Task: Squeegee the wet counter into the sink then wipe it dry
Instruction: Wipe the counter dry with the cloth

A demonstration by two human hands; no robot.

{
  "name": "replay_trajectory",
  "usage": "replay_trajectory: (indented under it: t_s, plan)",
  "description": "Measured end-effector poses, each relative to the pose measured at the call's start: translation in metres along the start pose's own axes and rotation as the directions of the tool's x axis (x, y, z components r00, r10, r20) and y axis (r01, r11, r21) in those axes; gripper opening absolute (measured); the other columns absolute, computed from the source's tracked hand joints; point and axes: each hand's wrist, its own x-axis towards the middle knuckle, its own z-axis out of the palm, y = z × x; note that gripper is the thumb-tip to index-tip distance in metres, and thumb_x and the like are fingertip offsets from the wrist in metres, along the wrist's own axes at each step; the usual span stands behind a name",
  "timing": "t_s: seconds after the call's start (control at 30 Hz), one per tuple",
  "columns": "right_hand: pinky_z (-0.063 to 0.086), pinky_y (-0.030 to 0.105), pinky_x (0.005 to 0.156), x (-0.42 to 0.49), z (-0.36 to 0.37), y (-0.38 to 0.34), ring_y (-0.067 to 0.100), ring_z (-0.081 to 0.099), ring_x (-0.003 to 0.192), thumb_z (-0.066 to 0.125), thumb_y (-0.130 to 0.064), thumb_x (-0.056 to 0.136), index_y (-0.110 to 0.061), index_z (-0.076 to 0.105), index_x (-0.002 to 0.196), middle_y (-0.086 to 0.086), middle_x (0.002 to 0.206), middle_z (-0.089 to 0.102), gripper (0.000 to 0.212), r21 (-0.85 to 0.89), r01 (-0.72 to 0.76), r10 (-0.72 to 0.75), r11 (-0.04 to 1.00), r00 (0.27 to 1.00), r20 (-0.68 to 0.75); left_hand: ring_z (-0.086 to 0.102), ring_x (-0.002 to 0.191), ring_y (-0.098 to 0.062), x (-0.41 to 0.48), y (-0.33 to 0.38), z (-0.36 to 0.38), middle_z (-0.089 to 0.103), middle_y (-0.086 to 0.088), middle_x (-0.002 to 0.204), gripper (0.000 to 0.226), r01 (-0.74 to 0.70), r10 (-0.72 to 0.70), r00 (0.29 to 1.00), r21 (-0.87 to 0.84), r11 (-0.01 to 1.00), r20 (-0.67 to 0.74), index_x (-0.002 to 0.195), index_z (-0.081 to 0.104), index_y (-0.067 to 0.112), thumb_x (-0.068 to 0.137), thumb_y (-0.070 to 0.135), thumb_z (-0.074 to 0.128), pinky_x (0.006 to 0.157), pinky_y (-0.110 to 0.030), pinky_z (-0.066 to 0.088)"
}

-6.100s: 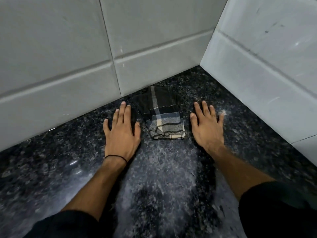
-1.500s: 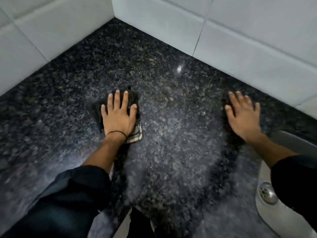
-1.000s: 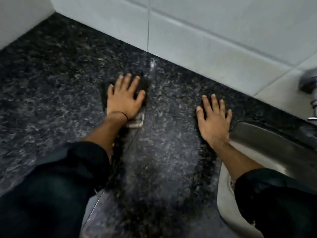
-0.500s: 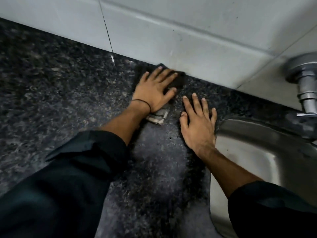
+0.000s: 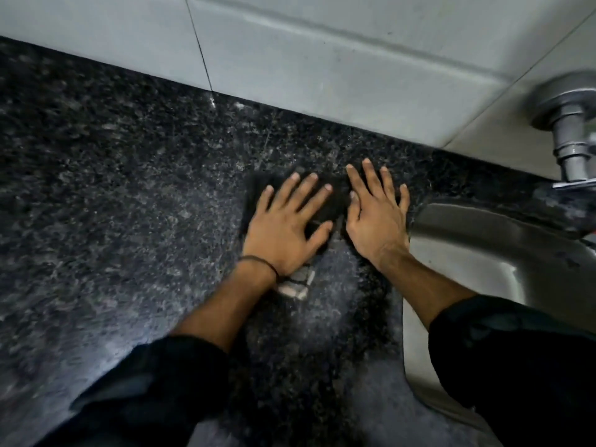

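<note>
**Granite, cloth and two flat palms beside the sink**

Black speckled stone makes up the counter [image 5: 113, 195], which runs back to a wall of pale grey tiles [image 5: 322, 59]. The left hand [image 5: 283, 227] lies flat on a dark folded cloth [image 5: 298, 285], fingers straight and spread, pressing it against the stone. It grips nothing. Most of the cloth is hidden under the palm. A dark edge shows past the fingertips, and a lighter checked corner sticks out by the wrist, just below a thin black wristband [image 5: 258, 262].

The right hand [image 5: 375, 221] is also flat and open, fingers fanned toward the wall, close beside the left with the thumbs almost meeting. Its thumb side lies at the cloth's dark edge (whether on the fabric or on bare stone cannot be told). Its little-finger side is near the rim of the steel sink [image 5: 483, 253], which is set into the counter on the right.

A metal tap [image 5: 567, 130] comes out of the wall above the sink's far corner. Both forearms are bare, with dark sleeves [image 5: 145, 391] pushed up. A greyer, streaky sheen lies on the stone between the arms.
</note>
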Motion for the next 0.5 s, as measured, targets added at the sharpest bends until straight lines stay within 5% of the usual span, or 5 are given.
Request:
replay_trajectory:
  t_s: [0.23,0.5]
  plan:
    - [0.004,0.054,0.12,0.002,0.002,0.0,0.021,0.01,0.151,0.024,-0.038,0.1,-0.039,0.023,0.153,-0.009,0.164,0.014,0.053,0.02,-0.014,0.015,1.0,1.0,-0.004,0.002,0.152,-0.022,0.027,-0.066,-0.016,0.009,0.004,0.165,0.063,0.38,-0.381,0.924,-0.014,0.925,-0.028,0.156,0.015,0.034,0.098,0.057,0.022,0.121,-0.055,0.005]
    - [0.003,0.057,0.119,-0.005,-0.004,-0.002,0.025,0.01,0.151,0.025,-0.037,0.102,-0.035,0.024,0.154,-0.006,0.164,0.016,0.052,0.052,0.004,-0.005,0.999,1.0,0.015,0.006,0.152,-0.017,-0.11,0.033,0.0,0.013,0.01,0.164,0.062,0.13,-0.129,0.991,-0.032,0.991,0.028,0.155,0.017,0.039,0.097,0.059,0.026,0.12,-0.05,0.011]
